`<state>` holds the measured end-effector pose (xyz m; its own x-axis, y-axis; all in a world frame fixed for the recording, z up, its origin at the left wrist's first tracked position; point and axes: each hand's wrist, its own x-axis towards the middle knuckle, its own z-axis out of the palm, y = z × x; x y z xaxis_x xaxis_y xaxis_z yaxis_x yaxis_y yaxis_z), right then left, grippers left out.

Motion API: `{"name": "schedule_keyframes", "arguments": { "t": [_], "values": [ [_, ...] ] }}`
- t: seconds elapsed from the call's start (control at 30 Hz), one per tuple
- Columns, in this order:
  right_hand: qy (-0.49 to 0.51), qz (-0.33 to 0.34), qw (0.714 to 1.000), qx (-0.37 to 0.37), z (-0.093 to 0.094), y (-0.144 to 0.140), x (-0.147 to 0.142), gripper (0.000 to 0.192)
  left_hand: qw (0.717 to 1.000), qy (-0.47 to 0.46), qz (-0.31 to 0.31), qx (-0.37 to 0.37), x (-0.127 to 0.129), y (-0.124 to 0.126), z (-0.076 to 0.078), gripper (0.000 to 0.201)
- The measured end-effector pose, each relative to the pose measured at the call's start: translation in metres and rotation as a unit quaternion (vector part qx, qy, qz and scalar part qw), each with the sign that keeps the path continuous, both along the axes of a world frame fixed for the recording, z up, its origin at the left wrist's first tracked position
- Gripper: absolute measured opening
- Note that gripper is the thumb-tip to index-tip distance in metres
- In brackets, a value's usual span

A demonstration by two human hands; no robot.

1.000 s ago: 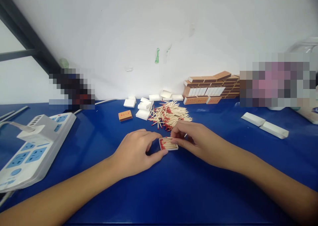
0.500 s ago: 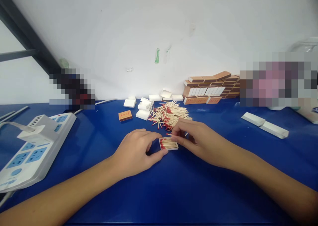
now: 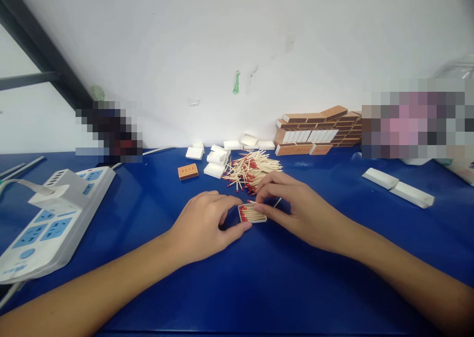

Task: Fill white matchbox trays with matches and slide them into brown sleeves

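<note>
My left hand [image 3: 205,223] grips the left end of a small white matchbox tray [image 3: 261,220] between thumb and forefinger. Red-tipped matches [image 3: 252,213] lie side by side in the tray, heads to the left. Pinched in my right hand [image 3: 283,199] is a match [image 3: 250,201], just above the tray's far edge, its red head also pointing left. Another matchstick [image 3: 277,203] shows beside the right fingers. Behind the tray is a loose heap of matches [image 3: 252,169]. An orange matchbox cover [image 3: 188,171] lies to the left of the heap.
White matchbox trays [image 3: 215,170] lie left of and behind the heap. Stacked matchboxes [image 3: 314,134] stand against the wall. Two white trays [image 3: 411,194] lie at right, end to end. A power strip [image 3: 66,223] with a plugged-in adapter sits at left on the blue table [image 3: 237,292].
My right hand has lowered the match slightly toward the tray's far side. My left hand keeps its hold on the tray. The whole view has shifted a little.
</note>
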<state>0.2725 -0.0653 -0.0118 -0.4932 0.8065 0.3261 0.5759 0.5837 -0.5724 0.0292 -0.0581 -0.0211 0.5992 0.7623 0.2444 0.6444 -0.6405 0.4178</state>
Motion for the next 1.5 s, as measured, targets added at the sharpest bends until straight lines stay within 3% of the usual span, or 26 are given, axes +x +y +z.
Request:
{"name": "schedule_keyframes", "arguments": {
  "t": [0.17,0.4,1.03,1.23,1.37,1.5],
  "values": [
    [-0.011,0.011,1.0,-0.004,-0.006,-0.001,-0.003,0.013,1.0,-0.005,0.002,0.004,0.0,0.001,-0.001,0.029],
    [-0.027,0.006,0.999,0.045,-0.003,-0.001,0.001,0.009,1.0,-0.003,-0.001,-0.005,-0.001,-0.001,0.0,0.029],
    [-0.043,0.015,0.999,0.006,0.002,-0.003,0.001,0.007,1.0,-0.007,-0.005,-0.006,0.0,-0.001,0.0,0.029],
    [-0.059,-0.012,0.997,0.056,0.008,0.0,0.005,0.013,1.0,-0.002,-0.001,-0.005,0.0,-0.001,0.001,0.028],
    [-0.095,-0.023,0.994,0.049,0.011,0.004,0.014,0.015,1.0,-0.007,0.014,-0.004,0.0,-0.002,0.001,0.029],
    [-0.153,-0.019,0.988,-0.012,0.015,0.014,0.04,0.01,1.0,0.004,0.013,-0.006,0.0,-0.001,0.0,0.029]
  ]
}}
